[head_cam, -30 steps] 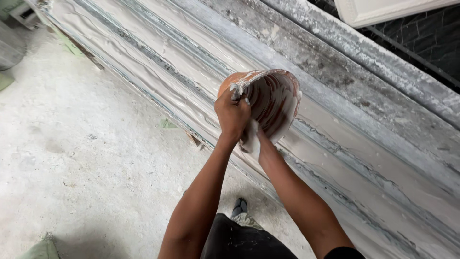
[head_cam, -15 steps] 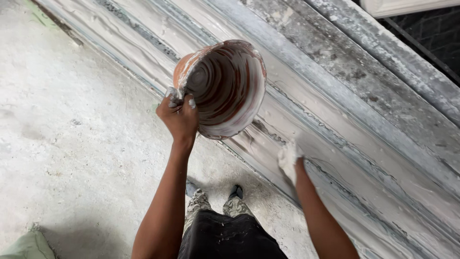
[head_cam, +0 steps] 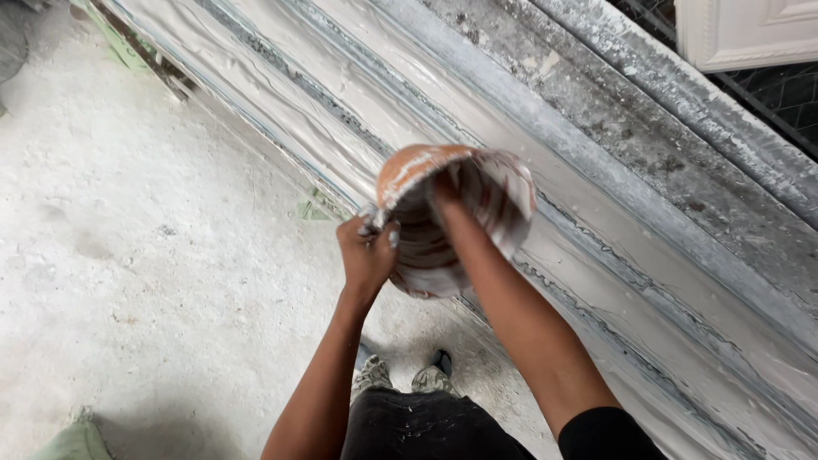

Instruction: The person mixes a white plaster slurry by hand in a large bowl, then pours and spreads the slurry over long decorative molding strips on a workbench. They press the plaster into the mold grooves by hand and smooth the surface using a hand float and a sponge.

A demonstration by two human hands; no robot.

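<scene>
My left hand grips the rim of a flexible orange bowl smeared with white plaster, holding it tilted over a long mould. My right hand reaches into the bowl, its fingers hidden inside against the wet inner wall. The bowl hangs just above the long plaster-filled mould that runs diagonally across the view.
The floor on the left is covered in white plaster dust. My shoes stand beside the mould's near edge. A grey crusted ledge runs along the mould's far side, with a white panel and dark mesh behind it. A green scrap lies bottom left.
My right hand has come up from the mould's near edge and gone into the bowl. The bowl has turned so its opening faces away from me more.
</scene>
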